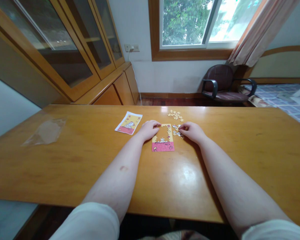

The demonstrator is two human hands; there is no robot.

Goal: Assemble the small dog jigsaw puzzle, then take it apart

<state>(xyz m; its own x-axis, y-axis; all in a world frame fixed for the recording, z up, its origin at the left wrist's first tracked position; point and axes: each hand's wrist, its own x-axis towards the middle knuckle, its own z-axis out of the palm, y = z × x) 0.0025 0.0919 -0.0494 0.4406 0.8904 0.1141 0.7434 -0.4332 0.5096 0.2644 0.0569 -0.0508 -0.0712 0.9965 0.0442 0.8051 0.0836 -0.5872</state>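
Note:
A small jigsaw puzzle [163, 142] lies on the wooden table [90, 160], its yellow and pink border joined and its middle bare. My left hand [148, 128] rests at its upper left corner, fingers curled with the tips on the top edge. My right hand [192, 130] is curled over a heap of loose puzzle pieces [176, 130] just right of the puzzle, its fingertips pinched among them. A second heap of loose pieces [175, 115] lies farther back. A picture card [129, 123] with the same yellow and pink drawing lies left of my left hand.
A crumpled clear plastic bag [46, 131] lies at the table's left. Behind the table stand a glass-door wooden cabinet [72, 56] on the left, a dark armchair [225, 85] under the window, and a bed [285, 100] at the right.

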